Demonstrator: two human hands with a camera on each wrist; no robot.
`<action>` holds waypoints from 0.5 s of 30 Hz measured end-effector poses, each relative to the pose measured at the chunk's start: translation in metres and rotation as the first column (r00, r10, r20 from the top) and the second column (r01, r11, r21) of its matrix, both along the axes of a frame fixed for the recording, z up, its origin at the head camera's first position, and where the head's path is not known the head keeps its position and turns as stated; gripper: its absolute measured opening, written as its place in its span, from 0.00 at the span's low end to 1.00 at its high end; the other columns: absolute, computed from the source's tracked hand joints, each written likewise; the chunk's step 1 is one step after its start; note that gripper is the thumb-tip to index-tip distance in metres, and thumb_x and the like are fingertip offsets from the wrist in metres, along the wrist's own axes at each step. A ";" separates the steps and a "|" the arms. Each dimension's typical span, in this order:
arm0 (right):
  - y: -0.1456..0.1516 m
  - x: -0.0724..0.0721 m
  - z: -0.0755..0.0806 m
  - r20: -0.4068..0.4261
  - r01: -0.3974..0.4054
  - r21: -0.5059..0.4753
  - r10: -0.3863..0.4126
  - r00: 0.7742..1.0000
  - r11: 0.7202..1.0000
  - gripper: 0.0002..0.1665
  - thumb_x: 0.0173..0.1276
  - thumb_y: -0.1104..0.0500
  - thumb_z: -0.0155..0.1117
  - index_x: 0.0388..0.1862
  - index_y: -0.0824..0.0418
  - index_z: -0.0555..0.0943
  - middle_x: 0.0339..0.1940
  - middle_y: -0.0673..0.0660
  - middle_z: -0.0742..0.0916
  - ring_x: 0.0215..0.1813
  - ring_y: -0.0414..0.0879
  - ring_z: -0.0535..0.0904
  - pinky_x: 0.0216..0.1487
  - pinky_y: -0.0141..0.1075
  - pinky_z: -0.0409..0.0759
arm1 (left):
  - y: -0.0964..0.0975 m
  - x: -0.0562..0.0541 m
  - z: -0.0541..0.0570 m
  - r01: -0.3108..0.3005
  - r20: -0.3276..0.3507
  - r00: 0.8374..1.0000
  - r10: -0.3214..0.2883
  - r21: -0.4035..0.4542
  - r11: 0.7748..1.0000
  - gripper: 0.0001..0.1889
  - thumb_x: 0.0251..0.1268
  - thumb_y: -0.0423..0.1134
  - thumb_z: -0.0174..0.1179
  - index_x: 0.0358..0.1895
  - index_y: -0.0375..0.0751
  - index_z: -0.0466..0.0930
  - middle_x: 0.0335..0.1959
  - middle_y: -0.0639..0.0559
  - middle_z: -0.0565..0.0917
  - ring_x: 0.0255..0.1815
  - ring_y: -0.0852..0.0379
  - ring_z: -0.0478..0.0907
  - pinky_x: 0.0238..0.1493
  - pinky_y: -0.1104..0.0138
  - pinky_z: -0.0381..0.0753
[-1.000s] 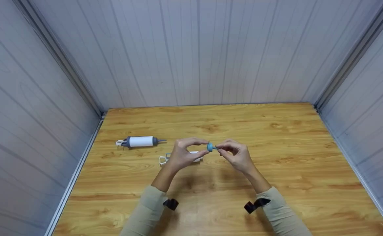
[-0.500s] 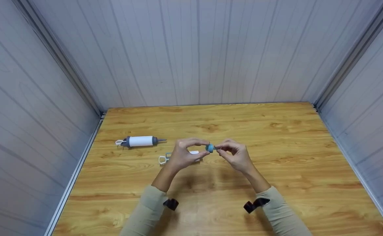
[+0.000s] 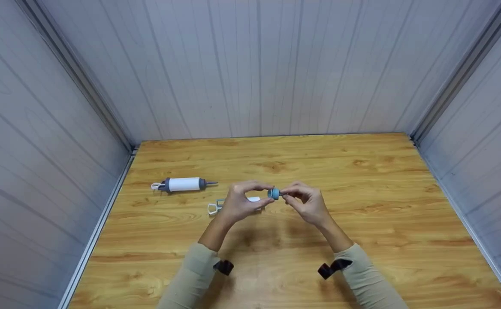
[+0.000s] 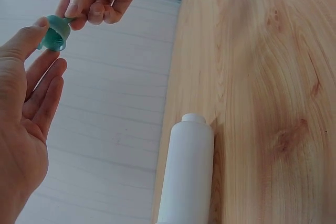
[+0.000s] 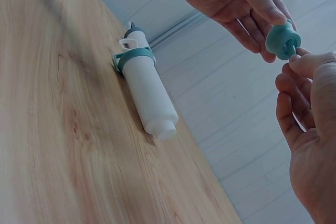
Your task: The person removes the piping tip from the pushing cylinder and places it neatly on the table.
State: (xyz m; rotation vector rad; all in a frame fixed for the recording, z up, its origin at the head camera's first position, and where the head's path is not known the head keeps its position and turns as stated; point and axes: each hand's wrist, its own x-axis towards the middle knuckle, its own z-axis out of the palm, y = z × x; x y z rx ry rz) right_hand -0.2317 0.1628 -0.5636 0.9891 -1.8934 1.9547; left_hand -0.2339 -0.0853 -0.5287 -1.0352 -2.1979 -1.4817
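Between my two hands, raised over the table, is a small teal screw cap with a thin stem-like nozzle. My left hand pinches the wide end of the cap between thumb and fingertips. From the other side my right hand pinches the narrow stem. In the left wrist view the open, ridged inside of the cap shows. A white tube with a teal collar and a white loop handle lies on the table, partly hidden behind my left hand in the head view.
Further left on the wooden table lies a second white tube with grey ends, a thin grey nozzle and a white loop handle. Pale panel walls enclose the table at the back and both sides.
The teal cap has tilted and shifted very slightly left, so more of its wide end shows. Both hands keep nearly the same place and hold.
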 end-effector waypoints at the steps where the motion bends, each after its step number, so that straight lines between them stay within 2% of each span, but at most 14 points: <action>1: 0.000 0.000 0.000 -0.001 -0.002 0.001 0.002 1.000 1.000 0.11 0.72 0.84 0.65 0.48 0.80 0.89 0.44 0.63 0.92 0.40 0.37 0.86 0.43 0.25 0.88 | 0.000 0.000 0.000 -0.005 0.004 1.000 0.005 -0.006 1.000 0.14 0.67 0.32 0.81 0.55 0.36 0.95 0.52 0.40 0.97 0.53 0.42 0.96 0.58 0.51 0.95; 4: -0.001 0.001 0.001 0.003 -0.003 -0.001 0.003 1.000 1.000 0.11 0.72 0.83 0.66 0.49 0.80 0.89 0.44 0.63 0.92 0.41 0.35 0.86 0.43 0.25 0.88 | 0.000 0.000 0.001 -0.002 0.004 1.000 0.002 -0.010 1.000 0.15 0.67 0.32 0.81 0.55 0.35 0.95 0.52 0.40 0.97 0.54 0.41 0.96 0.59 0.53 0.95; 8: -0.001 0.001 0.002 0.013 -0.001 -0.004 0.001 1.000 1.000 0.10 0.72 0.83 0.66 0.49 0.81 0.88 0.46 0.56 0.93 0.42 0.34 0.86 0.44 0.25 0.88 | 0.000 0.000 0.001 0.006 -0.007 1.000 -0.006 -0.001 1.000 0.14 0.67 0.32 0.81 0.54 0.35 0.95 0.51 0.40 0.97 0.54 0.41 0.96 0.60 0.57 0.95; 11: 0.000 0.001 0.001 0.009 0.005 -0.002 -0.005 1.000 1.000 0.11 0.72 0.83 0.66 0.49 0.81 0.88 0.44 0.58 0.92 0.42 0.33 0.86 0.44 0.25 0.88 | 0.001 -0.001 0.001 0.008 -0.021 1.000 -0.008 0.010 1.000 0.14 0.67 0.32 0.81 0.54 0.35 0.95 0.51 0.40 0.97 0.53 0.42 0.96 0.59 0.56 0.95; 15: 0.001 -0.001 0.000 -0.010 0.023 0.000 -0.023 1.000 1.000 0.14 0.69 0.85 0.67 0.52 0.81 0.86 0.43 0.68 0.90 0.41 0.33 0.86 0.44 0.25 0.88 | 0.002 -0.002 0.003 0.002 -0.042 0.999 -0.001 0.023 1.000 0.14 0.66 0.31 0.81 0.53 0.36 0.95 0.50 0.41 0.97 0.51 0.42 0.97 0.57 0.56 0.96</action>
